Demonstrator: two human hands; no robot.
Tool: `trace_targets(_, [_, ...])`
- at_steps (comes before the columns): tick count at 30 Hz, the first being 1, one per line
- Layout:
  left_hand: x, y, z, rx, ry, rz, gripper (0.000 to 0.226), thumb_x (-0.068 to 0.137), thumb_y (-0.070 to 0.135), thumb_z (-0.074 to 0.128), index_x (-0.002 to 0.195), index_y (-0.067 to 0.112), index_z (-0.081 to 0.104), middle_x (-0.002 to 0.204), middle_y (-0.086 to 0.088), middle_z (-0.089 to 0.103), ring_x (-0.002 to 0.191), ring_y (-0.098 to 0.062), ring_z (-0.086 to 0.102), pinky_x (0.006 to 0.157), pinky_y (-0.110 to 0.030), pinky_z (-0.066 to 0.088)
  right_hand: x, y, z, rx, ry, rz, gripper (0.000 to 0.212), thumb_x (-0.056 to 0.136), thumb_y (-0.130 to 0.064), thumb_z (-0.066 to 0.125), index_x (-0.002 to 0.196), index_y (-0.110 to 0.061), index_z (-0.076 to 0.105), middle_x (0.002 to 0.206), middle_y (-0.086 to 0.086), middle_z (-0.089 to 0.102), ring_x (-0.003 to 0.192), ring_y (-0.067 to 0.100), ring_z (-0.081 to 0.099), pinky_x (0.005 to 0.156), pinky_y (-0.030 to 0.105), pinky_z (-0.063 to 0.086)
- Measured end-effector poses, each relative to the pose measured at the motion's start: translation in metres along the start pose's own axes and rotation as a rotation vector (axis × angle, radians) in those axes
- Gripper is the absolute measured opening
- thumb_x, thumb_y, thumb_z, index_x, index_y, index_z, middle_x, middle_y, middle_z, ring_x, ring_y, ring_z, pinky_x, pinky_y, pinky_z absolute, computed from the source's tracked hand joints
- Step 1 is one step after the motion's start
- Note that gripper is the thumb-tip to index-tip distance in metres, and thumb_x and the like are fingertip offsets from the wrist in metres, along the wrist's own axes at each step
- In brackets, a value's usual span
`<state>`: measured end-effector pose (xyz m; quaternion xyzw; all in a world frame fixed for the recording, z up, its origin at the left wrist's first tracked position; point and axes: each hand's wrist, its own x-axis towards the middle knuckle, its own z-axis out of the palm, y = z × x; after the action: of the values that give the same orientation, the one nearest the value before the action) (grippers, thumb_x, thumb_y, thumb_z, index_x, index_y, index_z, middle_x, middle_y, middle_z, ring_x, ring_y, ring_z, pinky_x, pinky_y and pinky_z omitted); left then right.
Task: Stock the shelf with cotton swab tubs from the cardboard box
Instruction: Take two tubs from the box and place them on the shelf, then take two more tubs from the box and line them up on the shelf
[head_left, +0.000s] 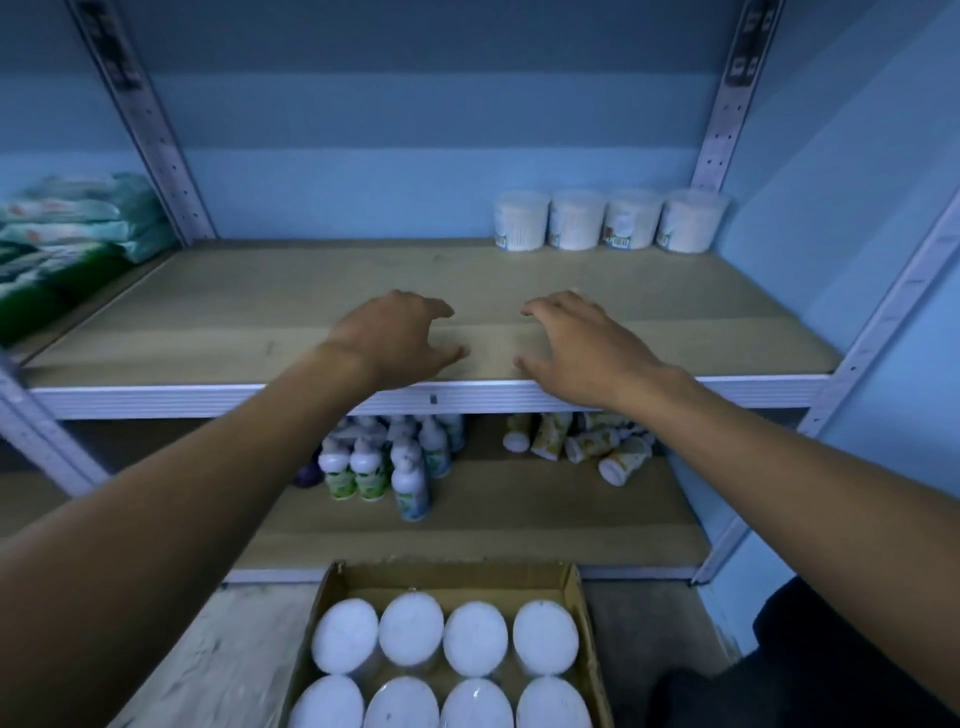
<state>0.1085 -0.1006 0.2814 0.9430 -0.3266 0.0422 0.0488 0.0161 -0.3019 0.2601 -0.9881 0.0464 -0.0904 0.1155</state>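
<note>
Stocking is at an early stage, by my judgement. Four cotton swab tubs (610, 220) stand upright in a single row at the back right corner of the upper shelf (208, 322), each touching or just beside its neighbour. The remainder of that shelf board is bare wood, apart from stacked soft packs (72, 228) at its far left end.

The cardboard box (584, 613) sits on the floor below me, flaps open. Eight white tub lids (441, 660) are visible inside it, arranged in two rows of four; the near row is cut by the frame edge, so I cannot tell whether more lie beyond.

My left hand (395, 338) and my right hand (582, 348) both hover over the front edge of the upper shelf, well apart from the tubs. Both are empty, fingers spread and loosely curved, palms down.

The lower shelf (519, 519) carries a cluster of small bottles (384, 462), upright at the left and toppled at the right.
</note>
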Motion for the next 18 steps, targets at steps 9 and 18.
trace_targets(9, [-0.068, 0.004, 0.039, -0.073, 0.124, 0.045, 0.058, 0.093, 0.056, 0.052, 0.14, 0.023, 0.051, 0.142, -0.001, 0.054, 0.125, -0.025, 0.053, 0.099, -0.04, 0.048, -0.06, -0.023, 0.049, -0.012, 0.041, -0.063, 0.055, 0.102, -0.024, 0.047, 0.153, -0.012, 0.028, 0.158, 0.009, 0.023, 0.15, 0.035, 0.014, 0.119, 0.045, 0.025])
trace_targets(18, [-0.119, 0.02, 0.125, -0.093, 0.174, 0.044, 0.072, 0.095, 0.053, 0.046, 0.156, 0.023, 0.022, 0.166, 0.001, 0.009, 0.151, -0.028, 0.015, 0.114, -0.052, 0.034, -0.124, -0.023, 0.123, 0.034, 0.028, 0.087, 0.081, 0.097, -0.009, 0.053, 0.16, -0.02, 0.003, 0.166, 0.006, -0.018, 0.153, 0.035, -0.009, 0.117, 0.049, 0.027])
